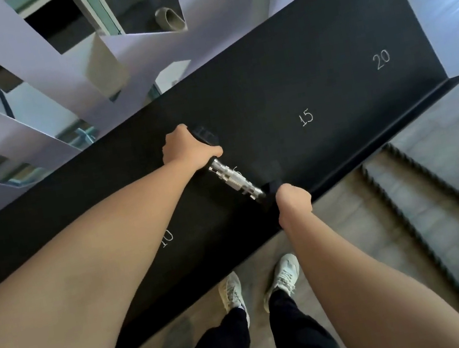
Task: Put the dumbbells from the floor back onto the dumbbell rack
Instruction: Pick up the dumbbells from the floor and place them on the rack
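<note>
A black dumbbell with a knurled silver handle (235,181) lies across the black dumbbell rack shelf (322,44), between the white markings 10 (167,238) and 15 (305,117). My left hand (186,147) is closed over its far black head. My right hand (293,204) grips the near black head at the shelf's front lip. Both heads are mostly hidden under my hands. The handle runs diagonally from upper left to lower right.
The shelf also carries a 20 marking (381,59) near its right end. Black-edged floor mats (441,198) lie to the right on the wooden floor. My feet in pale trainers (260,285) stand just before the rack. White angular panels and mirrors (50,67) rise behind it.
</note>
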A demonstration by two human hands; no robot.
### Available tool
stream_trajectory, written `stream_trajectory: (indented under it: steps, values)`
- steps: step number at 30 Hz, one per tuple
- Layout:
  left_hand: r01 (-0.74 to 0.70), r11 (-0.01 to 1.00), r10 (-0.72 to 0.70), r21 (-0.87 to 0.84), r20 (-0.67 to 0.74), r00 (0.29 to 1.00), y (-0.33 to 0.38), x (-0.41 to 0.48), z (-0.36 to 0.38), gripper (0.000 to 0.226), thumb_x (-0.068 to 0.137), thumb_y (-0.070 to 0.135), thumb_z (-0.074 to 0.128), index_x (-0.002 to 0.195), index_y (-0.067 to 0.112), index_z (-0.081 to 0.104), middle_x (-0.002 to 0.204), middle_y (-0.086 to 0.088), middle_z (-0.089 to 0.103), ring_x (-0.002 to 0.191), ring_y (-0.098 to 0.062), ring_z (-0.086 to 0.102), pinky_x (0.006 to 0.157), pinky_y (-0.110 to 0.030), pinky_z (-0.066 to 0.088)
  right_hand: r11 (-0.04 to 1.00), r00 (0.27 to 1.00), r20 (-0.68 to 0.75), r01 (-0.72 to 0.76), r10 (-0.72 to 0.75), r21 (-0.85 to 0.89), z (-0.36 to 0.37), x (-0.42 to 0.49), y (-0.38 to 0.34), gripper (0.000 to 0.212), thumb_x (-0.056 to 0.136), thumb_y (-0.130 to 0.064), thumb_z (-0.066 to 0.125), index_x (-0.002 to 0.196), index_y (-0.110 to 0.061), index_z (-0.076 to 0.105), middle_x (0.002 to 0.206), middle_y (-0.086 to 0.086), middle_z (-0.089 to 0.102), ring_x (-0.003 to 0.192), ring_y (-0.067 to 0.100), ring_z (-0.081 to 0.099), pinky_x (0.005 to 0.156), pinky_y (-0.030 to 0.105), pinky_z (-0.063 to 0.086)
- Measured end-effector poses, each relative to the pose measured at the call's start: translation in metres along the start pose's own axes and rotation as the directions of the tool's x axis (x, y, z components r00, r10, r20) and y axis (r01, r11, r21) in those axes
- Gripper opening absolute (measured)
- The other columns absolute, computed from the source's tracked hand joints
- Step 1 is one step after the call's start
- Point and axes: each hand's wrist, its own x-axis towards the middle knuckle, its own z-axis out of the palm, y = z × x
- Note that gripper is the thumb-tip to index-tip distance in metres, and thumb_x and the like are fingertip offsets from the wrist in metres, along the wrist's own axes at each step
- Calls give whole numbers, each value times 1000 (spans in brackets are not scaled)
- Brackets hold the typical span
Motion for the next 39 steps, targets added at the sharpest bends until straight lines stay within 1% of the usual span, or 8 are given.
stream_trajectory:
  steps: [5,11,14,18,21,25,30,39]
  values:
    - [15,999,-14,-42,17,1000,1,-5,4,99,67,49,86,146,13,38,145,-11,47,132,-34,46,98,-43,45,985,993,35,118,-114,-126,-1,-9,-27,14,87,-15,52,95,-6,57,94,7,59,79,26,56,72,33,48]
    - [-141,989,137,-47,-76,988,17,-19,-13,61,89,40,68,139,10,51,138,-10,55,125,-27,54,82,-32,43,939,959,35,282,-280,-196,-18,-27,-53,11,85,-14,52,78,-7,55,73,2,53,70,25,57,68,31,51]
    - [-282,959,280,-12,-91,956,24,-37,-27,55,91,40,64,136,11,53,136,-11,56,122,-27,55,82,-31,42,883,910,42,411,-413,-227,-35,-47,-70,14,86,-15,52,73,-11,52,69,0,50,67,27,51,52,26,36]
    - [-542,838,546,71,-102,831,43,-71,-37,56,92,46,60,136,12,52,130,-13,56,115,-27,57,82,-31,43,673,724,27,654,-690,-345,-76,-71,-79,39,93,-29,55,128,-12,60,122,5,65,116,26,58,87,27,42]
    - [-723,687,727,74,-88,681,61,-99,-23,61,92,50,59,138,12,51,132,-14,55,116,-29,56,90,-39,49,473,521,-34,742,-853,-476,-128,-81,-67,50,92,-30,59,138,-11,52,140,9,55,129,30,47,105,36,38]
    - [-900,435,900,-3,-28,435,88,-158,20,67,90,55,55,137,7,52,128,-15,58,116,-33,56,96,-46,49,361,382,-134,619,-914,-697,-217,-87,-27,57,87,-29,64,140,-10,51,149,21,44,132,40,40,111,46,34]
    - [-975,193,980,-109,69,186,108,-265,77,75,87,62,48,141,10,49,134,-17,54,120,-35,53,97,-50,48,456,371,-319,379,-872,-805,-327,-102,58,64,82,-37,63,140,-13,52,151,25,39,133,43,39,108,53,34]
    - [-956,141,955,-258,291,62,84,-450,177,77,87,59,53,146,11,43,139,-12,51,129,-30,46,103,-43,43,688,415,-575,201,-705,-697,-476,-114,250,64,85,-39,63,142,-13,50,150,24,39,134,41,37,111,53,30]
